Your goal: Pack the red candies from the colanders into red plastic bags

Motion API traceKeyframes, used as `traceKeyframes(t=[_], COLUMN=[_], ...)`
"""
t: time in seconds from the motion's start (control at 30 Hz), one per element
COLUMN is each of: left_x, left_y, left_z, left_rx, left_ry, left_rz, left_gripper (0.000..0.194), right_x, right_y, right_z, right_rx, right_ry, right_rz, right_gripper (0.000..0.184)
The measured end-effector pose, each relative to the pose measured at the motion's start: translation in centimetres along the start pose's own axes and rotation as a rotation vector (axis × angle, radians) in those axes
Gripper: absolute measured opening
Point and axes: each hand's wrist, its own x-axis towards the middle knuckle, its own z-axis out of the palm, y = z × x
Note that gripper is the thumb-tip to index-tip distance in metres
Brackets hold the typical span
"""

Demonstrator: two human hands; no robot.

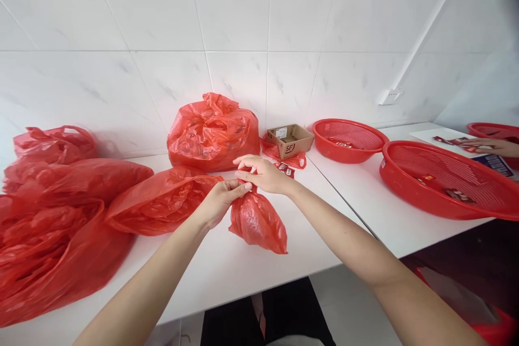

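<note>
A small filled red plastic bag [259,221] hangs over the white table [203,270], its body below my hands. My left hand [223,197] pinches the bag's gathered neck from the left. Closed on the top of that same neck is my right hand [261,174], thumb and fingers together. What the bag contains cannot be made out through the plastic. Just behind my hands lie small red packets [285,169], partly covered by my right hand.
Large red bags [213,135] stand at the wall, with more red bags [60,238] heaped left. A cardboard box [290,140] sits behind. To the right are red baskets [351,140] holding a few packets, one overhanging the edge [446,178]. Another person's hand [492,146] shows far right.
</note>
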Motion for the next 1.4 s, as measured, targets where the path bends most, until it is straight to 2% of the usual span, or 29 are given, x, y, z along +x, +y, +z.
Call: traceKeyframes(t=[0.17, 0.3, 0.37, 0.43, 0.57, 0.63, 0.73, 0.87, 1.0, 1.03, 1.13, 1.27, 1.4], left_x=[0.6, 0.4, 0.2, 0.1, 0.3, 0.4, 0.1, -0.5, -0.6, -0.6, -0.8, -1.2, -1.0], left_y=[-1.0, -1.2, -1.1, -1.1, -1.6, -1.7, -1.3, -0.9, -1.0, -0.9, -0.6, -0.7, -1.2], left_z=[-0.2, -0.3, -0.6, -0.9, -1.6, -1.6, -1.4, -1.4, -1.3, -1.3, -1.0, -1.2, -1.7], left_rx=[0.062, 0.109, 0.137, 0.15, 0.129, 0.123, 0.147, 0.242, 0.298, 0.293, 0.22, -0.01, -0.043], left_ry=[0.119, 0.155, 0.148, 0.149, 0.191, 0.186, 0.155, 0.168, 0.161, 0.15, 0.141, 0.144, 0.157], left_rz=[0.028, 0.065, 0.086, 0.133, 0.202, 0.208, 0.226, 0.241, 0.247, 0.249, 0.259, 0.234, 0.224], left_gripper=[0.03, 0.027, 0.029, 0.03, 0.027, 0.027, 0.028, 0.017, 0.013, 0.013, 0.014, 0.018, 0.018], right_x=[-0.6, -0.6, -0.5, -0.6, -1.3, -2.1, -3.7, -5.1, -5.3, -5.3, -5.4, -5.7, -5.5], right_y=[0.4, 1.5, 2.4, 3.2, 2.5, 1.1, -0.6, -0.3, 1.9, 2.6, 4.6, 6.3, 5.2], right_z=[0.9, 1.6, 1.9, 2.2, 2.5, 2.7, 3.2, 3.6, 3.8, 4.0, 4.8, 4.7, 3.3], right_rx=[0.108, 0.219, 0.262, 0.212, -0.051, -0.092, -0.069, -0.021, -0.036, 0.018, 0.171, 0.183, 0.217], right_ry=[-0.043, -0.063, -0.061, -0.057, 0.112, 0.223, 0.294, 0.249, 0.264, 0.217, 0.046, 0.002, -0.04], right_rz=[0.014, -0.007, 0.053, 0.142, 0.209, 0.203, 0.227, 0.35, 0.279, 0.251, 0.232, 0.23, 0.138], right_gripper=[0.016, 0.021, 0.026, 0.029, 0.016, 0.012, 0.012, 0.017, 0.043, 0.041, 0.013, 0.012, 0.039])
